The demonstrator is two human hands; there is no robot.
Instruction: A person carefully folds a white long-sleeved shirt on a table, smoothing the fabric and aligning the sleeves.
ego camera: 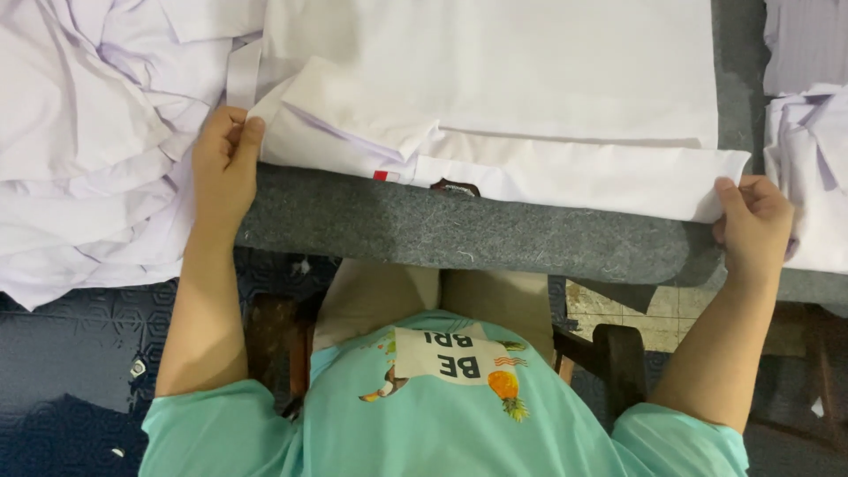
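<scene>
A white garment (495,79) lies spread flat on a grey felt-covered board (459,234), its near edge folded over. My left hand (225,163) pinches the garment's near left corner, thumb on top. At the near right corner, my right hand (751,221) grips the folded edge between thumb and fingers. A small red tag (381,176) and a dark label (455,187) show along the near edge between my hands.
A heap of crumpled white cloth (88,141) lies at the left, hanging over a dark blue surface. More white cloth (813,159) is stacked at the right. Below the board are my turquoise shirt (442,415) and a dark wooden chair arm (618,353).
</scene>
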